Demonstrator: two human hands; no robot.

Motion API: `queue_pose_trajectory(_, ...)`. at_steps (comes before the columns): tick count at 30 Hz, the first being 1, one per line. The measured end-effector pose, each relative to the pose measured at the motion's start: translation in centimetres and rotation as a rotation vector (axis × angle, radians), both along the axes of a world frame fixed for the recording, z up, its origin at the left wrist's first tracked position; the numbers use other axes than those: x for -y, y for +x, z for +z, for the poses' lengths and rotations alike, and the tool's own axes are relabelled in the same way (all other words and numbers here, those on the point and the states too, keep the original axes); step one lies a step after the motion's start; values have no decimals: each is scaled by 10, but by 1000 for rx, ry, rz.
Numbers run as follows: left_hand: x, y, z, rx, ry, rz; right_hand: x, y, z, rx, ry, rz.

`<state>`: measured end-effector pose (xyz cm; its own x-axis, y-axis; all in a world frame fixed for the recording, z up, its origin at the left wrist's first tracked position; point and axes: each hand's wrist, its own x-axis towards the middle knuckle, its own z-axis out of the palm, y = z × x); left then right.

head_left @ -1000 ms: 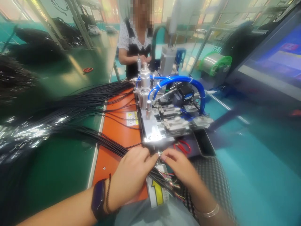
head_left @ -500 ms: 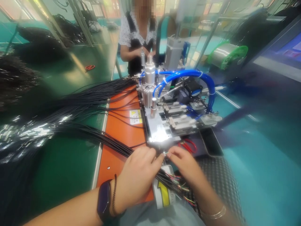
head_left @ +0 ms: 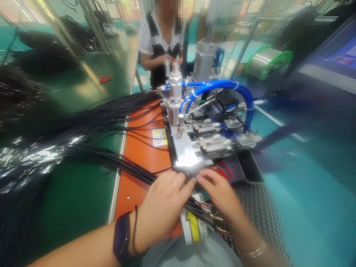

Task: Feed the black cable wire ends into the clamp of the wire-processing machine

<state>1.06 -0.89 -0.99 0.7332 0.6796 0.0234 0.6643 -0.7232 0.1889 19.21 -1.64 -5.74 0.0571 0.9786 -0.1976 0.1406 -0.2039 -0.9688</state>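
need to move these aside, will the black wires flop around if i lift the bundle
The black wires look thin and floppy, curving loosely across the orange mat. Lifted, they would probably droop and spread rather than move as one stiff bundle. They seem light.

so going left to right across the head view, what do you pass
heap of black wires → red scissors → orange mat → metal machine → blue air hose → green spool → screen

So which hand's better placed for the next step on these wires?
Probably the right hand: its fingertips sit by the small metal piece at the machine's plate, seemingly free. The left hand appears occupied, resting on the black wires.
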Motion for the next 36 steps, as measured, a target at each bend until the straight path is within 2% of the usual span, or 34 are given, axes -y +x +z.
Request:
queue_pose_trajectory(8,0,9,8,-133,125,-21,-4,-1,-6,-5,-63,36)
queue_pose_trajectory(15,2,2,3,-29,208,-28,-2,2,-3,-80,14,25)
queue_pose_trajectory(19,0,0,3,-8,215,-22,-4,0,1,19,12,-11)
queue_pose_trajectory(23,3,2,7,-117,230,19,-6,-4,4,88,-72,-16)
queue_pose_trajectory(27,16,0,11,-230,261,14,-6,-2,4,117,-103,0)
queue_pose_trajectory(29,22,-1,13,-264,266,34,-3,2,5,138,-48,-16)
queue_pose_trajectory(31,24,-1,15,-288,221,68,3,8,7,174,96,29)
queue_pose_trajectory(34,20,0,19,-292,107,94,10,16,13,249,434,311)
queue_pose_trajectory(36,16,0,22,-292,25,101,13,17,18,279,606,498)
